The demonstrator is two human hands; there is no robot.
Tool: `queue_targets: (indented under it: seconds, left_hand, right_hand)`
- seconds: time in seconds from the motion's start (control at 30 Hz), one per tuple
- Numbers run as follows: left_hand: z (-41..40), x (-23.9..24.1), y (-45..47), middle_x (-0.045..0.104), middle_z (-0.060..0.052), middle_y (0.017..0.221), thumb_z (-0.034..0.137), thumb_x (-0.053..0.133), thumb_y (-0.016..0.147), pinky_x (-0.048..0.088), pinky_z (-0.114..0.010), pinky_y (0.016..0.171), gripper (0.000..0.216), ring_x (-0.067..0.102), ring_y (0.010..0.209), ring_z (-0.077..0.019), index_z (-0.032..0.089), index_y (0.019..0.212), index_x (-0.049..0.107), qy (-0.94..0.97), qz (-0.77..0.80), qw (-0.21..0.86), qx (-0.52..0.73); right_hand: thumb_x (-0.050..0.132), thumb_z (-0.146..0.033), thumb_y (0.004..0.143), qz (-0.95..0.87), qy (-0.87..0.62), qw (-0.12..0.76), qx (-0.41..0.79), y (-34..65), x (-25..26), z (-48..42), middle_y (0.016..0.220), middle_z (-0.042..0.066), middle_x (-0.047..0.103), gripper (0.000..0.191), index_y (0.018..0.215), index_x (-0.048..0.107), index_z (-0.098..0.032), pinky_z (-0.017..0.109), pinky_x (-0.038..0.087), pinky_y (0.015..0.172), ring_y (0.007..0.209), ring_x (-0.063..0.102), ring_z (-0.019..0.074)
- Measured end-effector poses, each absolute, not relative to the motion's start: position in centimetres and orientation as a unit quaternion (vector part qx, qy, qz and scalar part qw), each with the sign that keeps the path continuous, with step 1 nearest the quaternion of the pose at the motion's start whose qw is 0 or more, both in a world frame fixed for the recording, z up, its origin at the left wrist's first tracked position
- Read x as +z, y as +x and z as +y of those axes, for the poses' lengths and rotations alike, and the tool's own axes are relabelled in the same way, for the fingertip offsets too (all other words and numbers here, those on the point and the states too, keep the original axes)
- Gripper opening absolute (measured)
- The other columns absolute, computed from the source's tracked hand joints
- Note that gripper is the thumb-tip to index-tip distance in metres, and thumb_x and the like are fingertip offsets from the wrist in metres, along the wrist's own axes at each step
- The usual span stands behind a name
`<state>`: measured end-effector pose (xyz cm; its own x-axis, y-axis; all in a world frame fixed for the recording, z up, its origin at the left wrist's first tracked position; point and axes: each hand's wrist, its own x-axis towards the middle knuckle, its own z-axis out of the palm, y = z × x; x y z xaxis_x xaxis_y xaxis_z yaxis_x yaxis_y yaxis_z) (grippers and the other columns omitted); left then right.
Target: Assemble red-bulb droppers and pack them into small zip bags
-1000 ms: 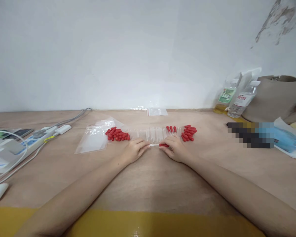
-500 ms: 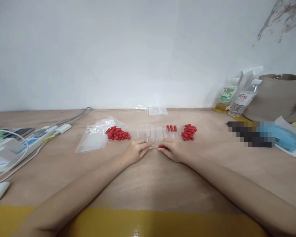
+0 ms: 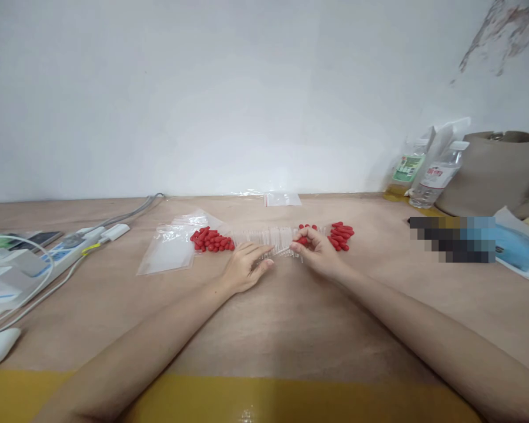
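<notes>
while the right hand (image 3: 316, 251) pinches a red-capped clear plastic tube (image 3: 284, 249) and the left hand (image 3: 245, 265) rests open, most bare clear tubes (image 3: 264, 236) and loose red rubber caps (image 3: 211, 241) lie unjoined.

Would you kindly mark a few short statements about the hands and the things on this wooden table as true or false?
1. The right hand pinches a thin clear tube capped in red. True.
2. The small red rubber caps all lie in one single pile. False: there is a left pile and a right pile, one at each end of the tubes.
3. The clear plastic zip bags lie left of the row of clear tubes. True.
4. Two bottles stand at the table's far left. False: the two plastic bottles stand at the far right, by the wall.
</notes>
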<state>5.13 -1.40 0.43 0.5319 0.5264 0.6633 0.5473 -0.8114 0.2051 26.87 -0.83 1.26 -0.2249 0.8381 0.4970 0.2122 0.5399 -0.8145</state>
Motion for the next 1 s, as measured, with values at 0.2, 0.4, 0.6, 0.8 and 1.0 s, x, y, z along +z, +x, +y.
queue_targets:
  seconds: [0.2, 0.4, 0.6, 0.8, 1.0]
  left_hand:
    - [-1.2, 0.6, 5.1, 0.062, -0.008, 0.098, 0.031, 0.043, 0.087, 0.041, -0.037, 0.083, 0.027, 0.053, 0.094, -0.0206, 0.016, 0.105, 0.056, -0.848, -0.367, 0.032, -0.382]
    - [-1.2, 0.3, 5.3, 0.061, -0.006, 0.093, 0.03, 0.046, 0.086, 0.039, -0.036, 0.08, 0.021, 0.052, 0.091, -0.0202, 0.017, 0.096, 0.059, -0.851, -0.382, 0.052, -0.356]
    - [-1.3, 0.2, 5.3, 0.06, -0.006, 0.094, 0.031, 0.046, 0.086, 0.037, -0.036, 0.079, 0.02, 0.051, 0.09, -0.0198, 0.018, 0.09, 0.06, -0.853, -0.392, 0.059, -0.34]
    - [-1.2, 0.2, 5.4, 0.06, -0.005, 0.089, 0.029, 0.048, 0.084, 0.036, -0.036, 0.075, 0.017, 0.05, 0.087, -0.021, 0.018, 0.087, 0.061, -0.832, -0.428, 0.092, -0.342]
    - [-1.2, 0.2, 5.8, 0.058, -0.005, 0.082, 0.017, 0.048, 0.076, 0.036, -0.035, 0.072, 0.011, 0.047, 0.081, -0.0214, 0.017, 0.078, 0.059, -0.802, -0.496, 0.131, -0.304]
  right_hand:
    - [0.049, -0.041, 0.079, -0.671, -0.488, 0.494, 0.259, 30.3, 4.8, 3.2, 0.066, -0.001, 0.054, 0.042, 0.112, 0.046, -0.017, 0.026, 0.042, 0.057, 0.061, 0.053, 0.0126]
    - [0.05, -0.034, 0.076, -0.697, -0.658, 0.28, 0.058, 31.8, 5.1, 7.3, 0.081, 0.007, 0.063, 0.023, 0.089, 0.059, -0.017, 0.028, 0.039, 0.064, 0.075, 0.055, 0.0178]
    - [0.047, -0.04, 0.078, -0.7, -0.696, 0.154, 0.051, 30.6, 3.7, 7.4, 0.093, 0.009, 0.065, 0.031, 0.095, 0.062, -0.02, 0.035, 0.037, 0.075, 0.09, 0.057, 0.024]
    - [0.044, -0.048, 0.077, -0.703, -0.696, 0.146, -0.019, 32.0, 4.7, 5.7, 0.089, 0.008, 0.066, 0.038, 0.094, 0.061, -0.019, 0.042, 0.031, 0.082, 0.089, 0.056, 0.0252]
    - [0.05, -0.042, 0.072, -0.718, -0.689, 0.065, -0.072, 33.2, 5.2, 2.2, 0.079, 0.007, 0.065, 0.027, 0.068, 0.061, -0.018, 0.035, 0.032, 0.074, 0.079, 0.057, 0.0219]
